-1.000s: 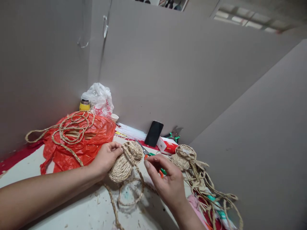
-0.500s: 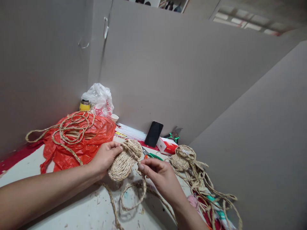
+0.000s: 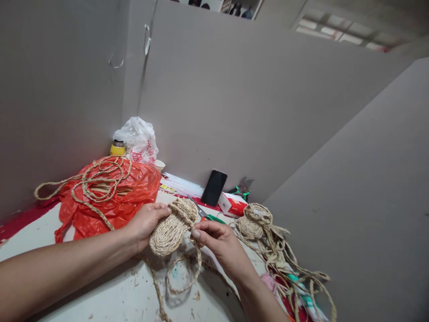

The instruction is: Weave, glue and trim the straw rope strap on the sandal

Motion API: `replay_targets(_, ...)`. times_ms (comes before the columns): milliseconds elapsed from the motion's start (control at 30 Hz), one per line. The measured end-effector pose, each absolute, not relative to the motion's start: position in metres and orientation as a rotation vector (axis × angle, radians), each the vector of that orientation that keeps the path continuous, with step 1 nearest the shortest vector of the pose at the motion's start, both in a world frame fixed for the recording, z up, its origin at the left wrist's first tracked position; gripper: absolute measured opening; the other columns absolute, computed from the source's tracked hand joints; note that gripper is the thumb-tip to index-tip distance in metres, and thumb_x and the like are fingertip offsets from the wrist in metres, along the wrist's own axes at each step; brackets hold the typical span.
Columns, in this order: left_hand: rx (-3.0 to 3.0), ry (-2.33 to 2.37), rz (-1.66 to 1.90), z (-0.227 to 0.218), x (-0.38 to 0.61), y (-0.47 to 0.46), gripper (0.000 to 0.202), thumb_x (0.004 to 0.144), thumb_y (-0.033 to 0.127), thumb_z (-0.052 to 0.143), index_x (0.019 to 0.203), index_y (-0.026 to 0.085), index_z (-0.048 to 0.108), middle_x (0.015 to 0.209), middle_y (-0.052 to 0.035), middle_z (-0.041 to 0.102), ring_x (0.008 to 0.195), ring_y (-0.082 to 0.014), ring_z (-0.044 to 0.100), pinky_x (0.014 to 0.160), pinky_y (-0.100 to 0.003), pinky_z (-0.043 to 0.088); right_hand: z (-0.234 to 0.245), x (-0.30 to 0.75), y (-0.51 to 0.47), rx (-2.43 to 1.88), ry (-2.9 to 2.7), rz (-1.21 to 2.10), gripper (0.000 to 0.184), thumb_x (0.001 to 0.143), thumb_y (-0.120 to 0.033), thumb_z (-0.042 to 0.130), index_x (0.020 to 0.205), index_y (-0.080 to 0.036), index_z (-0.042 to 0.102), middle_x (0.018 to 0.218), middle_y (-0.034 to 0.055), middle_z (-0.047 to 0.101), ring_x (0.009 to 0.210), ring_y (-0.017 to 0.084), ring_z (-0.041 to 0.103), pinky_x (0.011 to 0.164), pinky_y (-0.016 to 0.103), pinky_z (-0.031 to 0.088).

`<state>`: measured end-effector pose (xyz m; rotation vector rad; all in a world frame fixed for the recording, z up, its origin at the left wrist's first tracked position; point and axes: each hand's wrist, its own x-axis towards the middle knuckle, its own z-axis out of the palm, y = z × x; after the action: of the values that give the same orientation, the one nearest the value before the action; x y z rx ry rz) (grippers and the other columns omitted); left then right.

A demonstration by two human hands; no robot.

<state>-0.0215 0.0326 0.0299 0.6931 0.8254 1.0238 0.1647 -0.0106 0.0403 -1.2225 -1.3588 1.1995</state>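
Observation:
A small sole-shaped piece of coiled straw braid, a woven slipper with a band across its upper end, is held above the white table. My left hand grips its left edge, thumb on top and the other fingers partly hidden behind. At the right edge, my right hand pinches the braided straw cord where it meets the band. From there the cord hangs in a loop and trails over the table. Scissors with green and orange handles lie just behind the slipper.
A red plastic bag carrying coiled braid stands at left. Behind it are a yellow jar and a white bag. A phone leans near a red-and-white box and pliers. Another woven slipper with loose cords lies right.
Both hands keep their hold on the slipper and cord. The slipper has shifted very slightly down and left, and the whole view has moved a little.

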Motion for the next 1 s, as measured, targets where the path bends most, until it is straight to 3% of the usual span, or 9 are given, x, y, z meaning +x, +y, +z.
replay_targets(467,0.661,0.811,1.028,0.0296,-0.0195,0.0295,0.01,0.063,0.014,0.065,0.058,0.012,0.056,0.051,-0.0032,0.062,0.045,-0.0123,0.056,0.05,-0.023,0.043,0.038,0.1621,-0.0097,-1.164,-1.24,1.278,0.027,0.055,-0.036,0.088,0.069,-0.018,0.073,0.067,-0.0018,0.064,0.062,0.011,0.052,0.062,0.022,0.041)
replay_targets(1000,0.62,0.805,1.067,0.0238,-0.0172,0.0303,0.01,0.064,0.013,0.064,0.058,0.013,0.056,0.05,-0.0028,0.062,0.045,-0.0124,0.056,0.05,-0.023,0.044,0.0304,0.1642,-0.0056,-1.164,-1.248,1.31,0.027,0.057,-0.037,0.087,0.068,-0.018,0.072,0.061,-0.0022,0.062,0.058,0.01,0.049,0.058,0.022,0.04)
